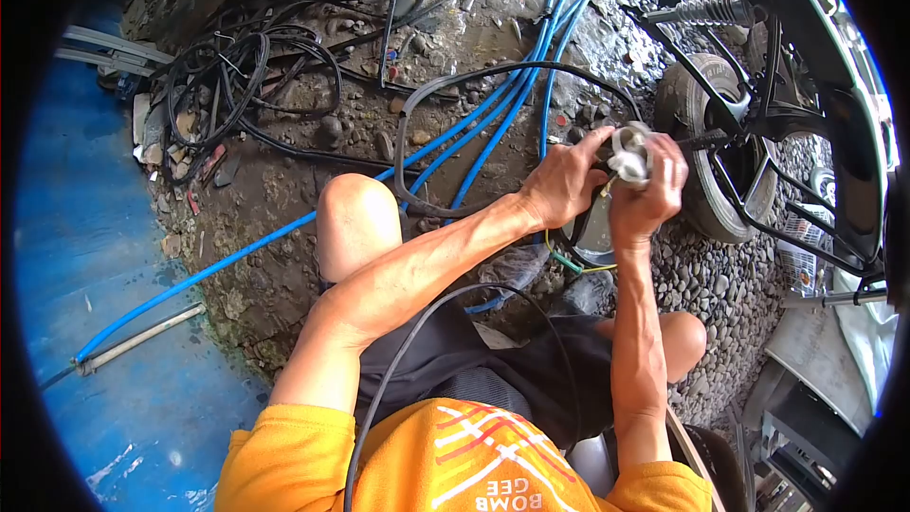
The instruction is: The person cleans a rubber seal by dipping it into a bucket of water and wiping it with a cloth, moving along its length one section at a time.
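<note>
Both hands meet at a small whitish, rounded part [629, 154], blurred, so its kind does not show clearly. My right hand [652, 192] is closed around its right side. My left hand [567, 180] reaches its left side, thumb and index finger pinched against it. A black cable [413, 100] runs in a wide loop close to the part; whether it joins it is hidden by the fingers. Below the hands, a thin yellow and green wire [569, 264] hangs beside a greyish object [595, 232], partly covered by my wrists.
Blue hoses [517, 85] cross the muddy, stony ground. Tangled black cables [237, 66] lie at the upper left, near a blue sheet [114, 256]. A vehicle wheel [706, 147] and black frame [853, 114] stand at the right, by a white crate [804, 246]. Another black cable [417, 327] arches over my lap.
</note>
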`<state>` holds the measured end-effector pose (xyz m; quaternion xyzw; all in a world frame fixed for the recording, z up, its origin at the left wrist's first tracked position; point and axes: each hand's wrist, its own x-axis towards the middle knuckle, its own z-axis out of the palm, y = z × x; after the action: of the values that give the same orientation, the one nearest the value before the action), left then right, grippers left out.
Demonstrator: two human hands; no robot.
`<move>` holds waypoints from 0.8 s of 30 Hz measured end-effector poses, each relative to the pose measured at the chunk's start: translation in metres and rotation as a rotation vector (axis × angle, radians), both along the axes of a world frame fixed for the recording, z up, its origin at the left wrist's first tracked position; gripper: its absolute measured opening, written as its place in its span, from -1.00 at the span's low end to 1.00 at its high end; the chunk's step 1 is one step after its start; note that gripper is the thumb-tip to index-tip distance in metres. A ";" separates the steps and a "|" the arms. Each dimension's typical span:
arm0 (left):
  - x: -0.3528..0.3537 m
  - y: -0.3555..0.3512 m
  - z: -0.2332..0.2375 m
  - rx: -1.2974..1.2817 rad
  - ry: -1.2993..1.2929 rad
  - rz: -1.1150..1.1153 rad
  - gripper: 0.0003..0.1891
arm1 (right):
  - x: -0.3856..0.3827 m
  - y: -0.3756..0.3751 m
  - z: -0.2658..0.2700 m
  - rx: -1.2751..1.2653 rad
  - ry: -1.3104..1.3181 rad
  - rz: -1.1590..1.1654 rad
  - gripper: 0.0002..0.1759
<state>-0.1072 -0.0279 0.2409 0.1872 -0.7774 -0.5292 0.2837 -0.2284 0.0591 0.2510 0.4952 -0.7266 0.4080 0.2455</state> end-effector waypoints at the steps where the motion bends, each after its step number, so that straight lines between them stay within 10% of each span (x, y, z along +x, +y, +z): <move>1: 0.000 0.003 0.002 0.037 -0.033 -0.004 -0.36 | -0.013 0.002 0.001 -0.016 0.012 -0.066 -0.63; 3: 0.005 0.006 0.003 -0.022 -0.038 -0.012 -0.40 | -0.036 0.009 0.002 -0.053 -0.013 -0.305 -0.67; 13: 0.008 -0.008 -0.010 -0.123 -0.048 -0.028 -0.64 | -0.123 0.054 -0.017 -0.858 -1.532 -0.047 -0.69; 24: 0.001 -0.008 -0.019 0.106 -0.081 -0.150 -0.56 | -0.067 0.032 -0.007 -0.564 -1.904 0.788 -0.76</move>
<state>-0.1063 -0.0354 0.2215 0.1647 -0.7709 -0.5814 0.2013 -0.2954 0.0916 0.2439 0.0981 -0.2874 0.8308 -0.4664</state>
